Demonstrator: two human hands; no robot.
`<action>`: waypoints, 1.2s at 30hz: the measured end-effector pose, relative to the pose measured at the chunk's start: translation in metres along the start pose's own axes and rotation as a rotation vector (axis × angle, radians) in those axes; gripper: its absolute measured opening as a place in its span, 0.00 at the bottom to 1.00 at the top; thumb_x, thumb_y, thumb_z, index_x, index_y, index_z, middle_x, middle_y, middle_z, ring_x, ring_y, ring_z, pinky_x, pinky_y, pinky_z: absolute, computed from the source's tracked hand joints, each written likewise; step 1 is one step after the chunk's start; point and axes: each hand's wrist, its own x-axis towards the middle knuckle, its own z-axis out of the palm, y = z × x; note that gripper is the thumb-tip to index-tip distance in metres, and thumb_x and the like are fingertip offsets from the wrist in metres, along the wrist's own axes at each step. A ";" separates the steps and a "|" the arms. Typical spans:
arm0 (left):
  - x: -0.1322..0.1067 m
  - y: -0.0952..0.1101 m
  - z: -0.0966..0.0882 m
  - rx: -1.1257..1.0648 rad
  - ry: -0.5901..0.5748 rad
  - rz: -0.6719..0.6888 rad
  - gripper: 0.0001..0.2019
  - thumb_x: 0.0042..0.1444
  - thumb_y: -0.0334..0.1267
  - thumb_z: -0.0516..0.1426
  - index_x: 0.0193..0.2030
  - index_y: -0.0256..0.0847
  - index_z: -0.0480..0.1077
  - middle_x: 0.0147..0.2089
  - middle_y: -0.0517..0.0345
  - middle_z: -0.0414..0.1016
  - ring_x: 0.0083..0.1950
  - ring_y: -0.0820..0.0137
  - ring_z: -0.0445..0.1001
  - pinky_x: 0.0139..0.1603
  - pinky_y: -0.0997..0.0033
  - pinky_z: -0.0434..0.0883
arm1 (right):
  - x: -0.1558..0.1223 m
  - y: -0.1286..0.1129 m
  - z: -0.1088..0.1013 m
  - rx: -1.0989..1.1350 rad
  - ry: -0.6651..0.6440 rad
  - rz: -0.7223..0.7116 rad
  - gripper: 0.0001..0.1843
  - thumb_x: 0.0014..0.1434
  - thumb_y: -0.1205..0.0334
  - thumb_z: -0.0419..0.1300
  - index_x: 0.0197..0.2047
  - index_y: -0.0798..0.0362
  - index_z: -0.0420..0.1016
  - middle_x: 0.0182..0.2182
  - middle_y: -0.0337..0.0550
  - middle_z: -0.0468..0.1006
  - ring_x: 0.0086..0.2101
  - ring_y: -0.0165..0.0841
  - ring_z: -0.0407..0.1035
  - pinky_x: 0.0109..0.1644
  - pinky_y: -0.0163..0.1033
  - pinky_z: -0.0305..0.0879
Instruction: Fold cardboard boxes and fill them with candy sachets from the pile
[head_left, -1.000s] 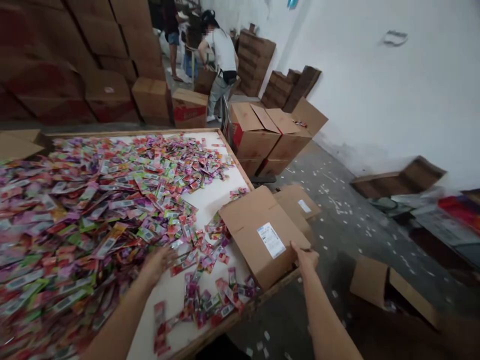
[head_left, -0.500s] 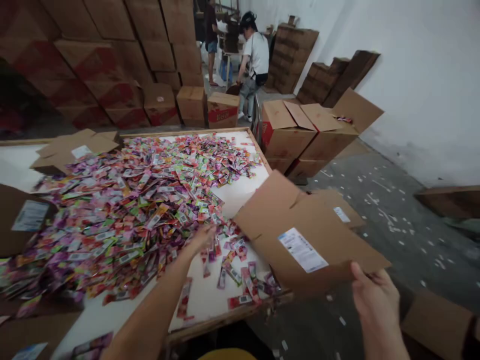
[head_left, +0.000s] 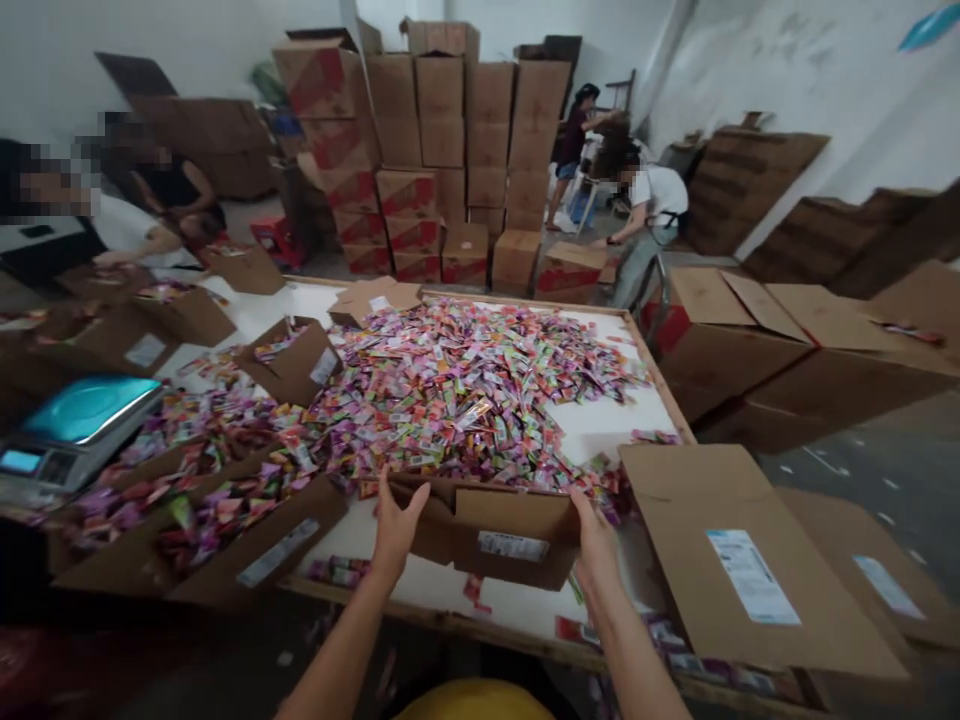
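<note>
Between my two hands is a small cardboard box with a white label on the side facing me. My left hand grips its left end, the thumb on the near side. At its right end my right hand holds on in the same way. The box is at the near edge of a heap of small candy packets in pink, purple and green wrappers. A flattened cardboard box with a label lies right of my right hand. Its inside is mostly hidden from me.
A white table with a wooden rim bears the heap. Packet-filled cartons and a digital scale stand on the left. Large cartons stand beyond the right edge. Several people work at the left and back.
My view has swung left. My right hand has let go of the flattened box, which lies at the right. Both hands have come together on a small box in front of the heap.
</note>
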 end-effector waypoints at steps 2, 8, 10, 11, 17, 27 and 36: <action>-0.009 0.003 -0.024 -0.005 -0.136 0.067 0.43 0.50 0.47 0.63 0.70 0.43 0.50 0.69 0.46 0.60 0.72 0.55 0.56 0.71 0.58 0.56 | -0.006 -0.002 0.011 -0.009 -0.195 0.082 0.25 0.44 0.45 0.67 0.39 0.55 0.79 0.37 0.47 0.82 0.40 0.41 0.75 0.40 0.40 0.71; -0.019 0.004 -0.050 0.050 -0.502 0.208 0.45 0.46 0.44 0.65 0.69 0.41 0.50 0.71 0.44 0.55 0.72 0.56 0.53 0.72 0.56 0.51 | -0.023 0.013 0.023 -0.294 -0.532 0.250 0.28 0.36 0.67 0.65 0.46 0.49 0.73 0.41 0.43 0.79 0.36 0.35 0.73 0.37 0.41 0.71; -0.009 -0.006 -0.047 0.033 -0.467 0.207 0.39 0.45 0.43 0.65 0.64 0.40 0.57 0.65 0.44 0.65 0.67 0.56 0.62 0.69 0.56 0.57 | -0.022 0.012 0.025 -0.280 -0.552 0.275 0.30 0.38 0.66 0.65 0.48 0.48 0.71 0.39 0.42 0.78 0.35 0.33 0.73 0.37 0.41 0.71; -0.003 -0.012 -0.044 0.023 -0.451 0.186 0.36 0.45 0.42 0.65 0.62 0.40 0.60 0.62 0.46 0.69 0.64 0.57 0.65 0.67 0.57 0.60 | -0.019 0.010 0.027 -0.238 -0.593 0.267 0.30 0.40 0.63 0.66 0.50 0.47 0.70 0.39 0.42 0.78 0.35 0.33 0.72 0.37 0.41 0.71; 0.020 -0.042 -0.032 -0.110 -0.317 0.055 0.21 0.41 0.37 0.60 0.46 0.39 0.71 0.47 0.51 0.78 0.52 0.58 0.74 0.57 0.61 0.68 | -0.011 0.022 0.048 -0.577 -0.547 0.058 0.40 0.35 0.58 0.72 0.54 0.49 0.69 0.37 0.44 0.79 0.36 0.39 0.73 0.40 0.45 0.70; 0.043 -0.049 -0.040 -0.210 -0.229 0.232 0.04 0.37 0.37 0.61 0.21 0.40 0.75 0.34 0.50 0.80 0.40 0.60 0.76 0.49 0.58 0.70 | -0.075 -0.030 0.041 -1.083 -1.042 -0.838 0.28 0.58 0.47 0.63 0.60 0.43 0.70 0.59 0.47 0.72 0.61 0.43 0.61 0.66 0.50 0.50; 0.030 -0.042 -0.038 -0.180 -0.378 0.244 0.14 0.34 0.31 0.53 0.26 0.39 0.79 0.36 0.49 0.81 0.42 0.57 0.77 0.49 0.55 0.70 | -0.105 0.007 0.062 -1.452 -0.631 -0.960 0.15 0.67 0.62 0.50 0.44 0.55 0.78 0.41 0.53 0.80 0.43 0.43 0.72 0.50 0.48 0.62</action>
